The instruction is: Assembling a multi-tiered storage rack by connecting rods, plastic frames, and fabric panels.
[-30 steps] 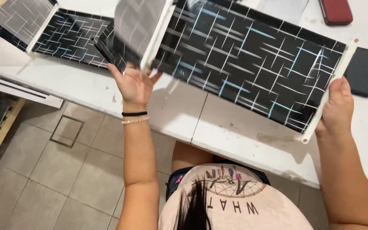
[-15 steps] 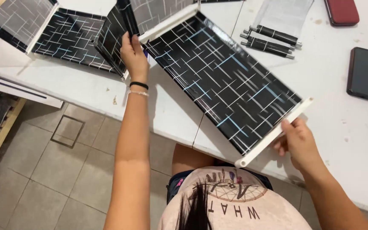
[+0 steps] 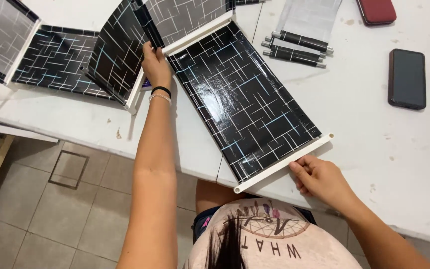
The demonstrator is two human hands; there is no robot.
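At the front edge of the white table [image 3: 374,139], pressing a glossy black panel [image 3: 245,99] with thin pale crossing lines flat on the top, set slantwise from the front edge toward the far left. Overhanging the front edge slightly with the corner of the near rail [image 3: 283,162], a white bar capping the panel's lower end.

Closing the right hand [image 3: 319,179] lightly on that near rail close to its right tip, fingers curled and narrow, thumb side hidden. Reaching the left hand [image 3: 155,67] up to the far rail [image 3: 197,34], fingers wrapped tight where it meets an upright panel [image 3: 118,55] of the same pattern; whether clasping the rail alone or both pieces, hard telling. Lying flat beyond, toward the far left corner, more joined panels [image 3: 51,69].

Leaving well apart toward the far right: a bundle of black rods [image 3: 297,47] touching a clear bag [image 3: 307,17], a black phone [image 3: 406,77], a red case [image 3: 376,10].

Risking, probably, a slide off the front edge, given the overhanging corner and the slick surface under a light right grip. Risking also a toppling of the upright panel onto the flat ones, or a creasing at the joint, given an uneven pull between the two rails.
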